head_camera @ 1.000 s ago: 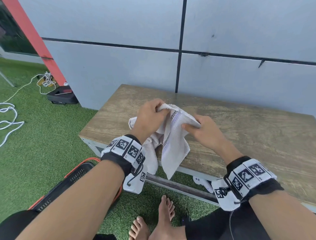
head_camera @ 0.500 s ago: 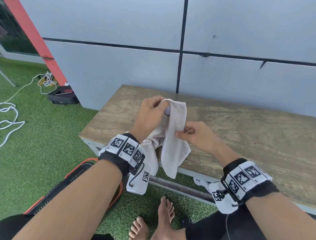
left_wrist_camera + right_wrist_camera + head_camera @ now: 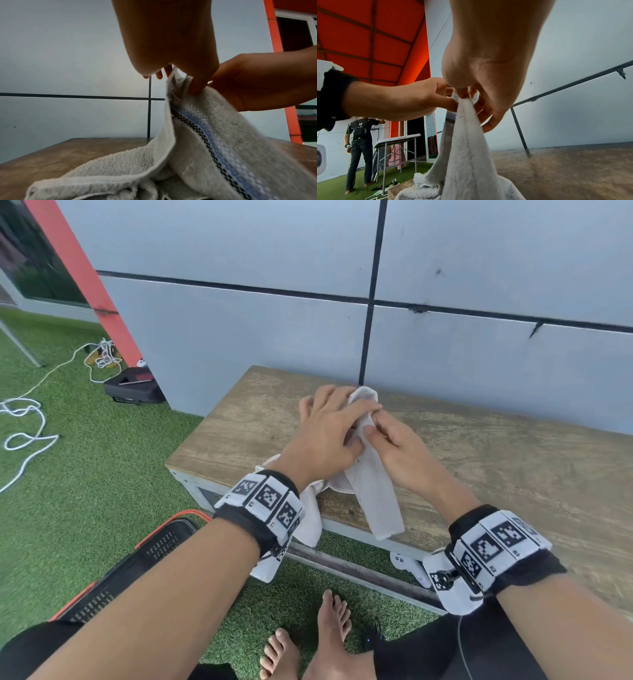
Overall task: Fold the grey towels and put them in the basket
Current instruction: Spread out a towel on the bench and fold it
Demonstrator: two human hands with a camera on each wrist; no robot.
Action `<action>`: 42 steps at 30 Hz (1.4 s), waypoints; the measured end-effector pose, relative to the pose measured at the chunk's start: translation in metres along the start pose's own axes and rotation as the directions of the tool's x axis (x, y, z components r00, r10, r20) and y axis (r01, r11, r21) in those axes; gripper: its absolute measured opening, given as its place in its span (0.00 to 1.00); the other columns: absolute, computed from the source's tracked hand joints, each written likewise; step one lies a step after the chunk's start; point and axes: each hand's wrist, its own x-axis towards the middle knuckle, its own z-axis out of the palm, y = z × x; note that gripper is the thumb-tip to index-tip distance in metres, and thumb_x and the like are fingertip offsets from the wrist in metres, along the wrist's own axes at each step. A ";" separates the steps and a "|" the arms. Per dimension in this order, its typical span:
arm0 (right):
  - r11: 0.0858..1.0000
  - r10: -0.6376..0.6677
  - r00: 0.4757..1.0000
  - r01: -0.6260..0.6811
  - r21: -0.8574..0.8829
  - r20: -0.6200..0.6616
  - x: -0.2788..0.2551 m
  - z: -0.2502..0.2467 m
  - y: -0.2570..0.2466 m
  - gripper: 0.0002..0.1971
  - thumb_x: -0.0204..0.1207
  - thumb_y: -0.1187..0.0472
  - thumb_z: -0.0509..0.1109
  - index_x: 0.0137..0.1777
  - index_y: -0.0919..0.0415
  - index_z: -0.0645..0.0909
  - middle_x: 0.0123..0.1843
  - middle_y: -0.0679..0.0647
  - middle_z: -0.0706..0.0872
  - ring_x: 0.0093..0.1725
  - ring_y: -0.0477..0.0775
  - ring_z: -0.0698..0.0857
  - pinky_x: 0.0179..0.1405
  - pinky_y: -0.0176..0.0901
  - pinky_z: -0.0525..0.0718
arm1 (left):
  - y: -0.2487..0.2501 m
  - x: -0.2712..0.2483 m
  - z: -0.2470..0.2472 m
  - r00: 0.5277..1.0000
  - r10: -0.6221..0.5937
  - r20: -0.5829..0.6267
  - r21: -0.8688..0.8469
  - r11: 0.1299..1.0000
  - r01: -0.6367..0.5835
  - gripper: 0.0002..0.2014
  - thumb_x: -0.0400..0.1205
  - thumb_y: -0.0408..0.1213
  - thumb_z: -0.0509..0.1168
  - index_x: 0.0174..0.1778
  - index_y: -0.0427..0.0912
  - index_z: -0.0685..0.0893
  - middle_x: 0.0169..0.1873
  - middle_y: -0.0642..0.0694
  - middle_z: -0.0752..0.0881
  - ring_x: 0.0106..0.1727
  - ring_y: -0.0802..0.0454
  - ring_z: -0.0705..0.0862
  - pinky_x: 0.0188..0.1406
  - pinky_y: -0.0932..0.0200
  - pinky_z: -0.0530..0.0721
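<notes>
A pale grey towel (image 3: pixel 376 498) with a blue and black-checked stripe (image 3: pixel 214 142) hangs from both hands over the left end of the wooden bench (image 3: pixel 496 474). Its lower part is bunched on the bench and spills over the front edge. My left hand (image 3: pixel 337 422) pinches the towel's top between thumb and fingers. My right hand (image 3: pixel 375 426) pinches the same top edge right beside it, thumb against forefinger (image 3: pixel 462 94). A black basket (image 3: pixel 137 570) with an orange rim stands on the grass at lower left, partly hidden by my left forearm.
A grey panelled wall (image 3: pixel 479 354) rises behind the bench. White cables (image 3: pixel 24 422) and a black case (image 3: pixel 133 386) lie on the grass at left. My bare feet (image 3: pixel 325 642) are below the bench. In the right wrist view a person (image 3: pixel 359 146) stands by a folding table (image 3: pixel 397 140).
My right hand has slid up the towel to meet the left hand at the top. Both hands have moved a little farther over the bench, and the towel hangs narrower.
</notes>
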 end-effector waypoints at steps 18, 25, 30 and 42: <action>0.982 0.169 0.974 -0.179 -0.054 -0.153 -0.016 -0.018 0.027 0.06 0.79 0.56 0.77 0.43 0.53 0.84 0.29 0.46 0.82 0.23 0.44 0.74 0.25 0.36 0.70 | -0.053 -0.017 -0.016 0.935 -0.351 0.050 -0.033 0.935 0.353 0.12 0.82 0.44 0.71 0.38 0.48 0.75 0.30 0.51 0.80 0.33 0.48 0.80 0.31 0.51 0.76; 0.972 0.228 0.959 -0.236 -0.024 -0.170 -0.011 -0.024 0.024 0.02 0.82 0.55 0.70 0.52 0.51 0.82 0.46 0.46 0.87 0.42 0.51 0.85 0.42 0.48 0.82 | -0.080 -0.030 -0.032 0.852 -0.520 0.068 -0.354 0.785 0.508 0.09 0.79 0.42 0.77 0.35 0.47 0.87 0.25 0.54 0.82 0.22 0.65 0.72 0.23 0.69 0.70; 0.945 0.287 0.957 -0.288 -0.156 -0.032 -0.006 -0.010 0.037 0.09 0.87 0.65 0.61 0.51 0.55 0.83 0.39 0.51 0.83 0.29 0.48 0.73 0.29 0.39 0.70 | -0.098 -0.047 -0.038 0.779 -0.565 0.271 -0.350 0.696 0.627 0.11 0.80 0.47 0.76 0.30 0.55 0.91 0.18 0.53 0.80 0.16 0.60 0.67 0.16 0.67 0.64; 0.815 0.225 0.906 0.028 -0.579 0.359 0.018 0.077 0.074 0.12 0.80 0.57 0.62 0.48 0.41 0.87 0.65 0.54 0.85 0.72 0.60 0.77 0.75 0.62 0.74 | -0.092 -0.066 0.012 0.685 -0.455 0.568 -0.080 0.798 0.597 0.12 0.82 0.43 0.71 0.42 0.38 0.92 0.17 0.57 0.78 0.15 0.63 0.71 0.17 0.73 0.66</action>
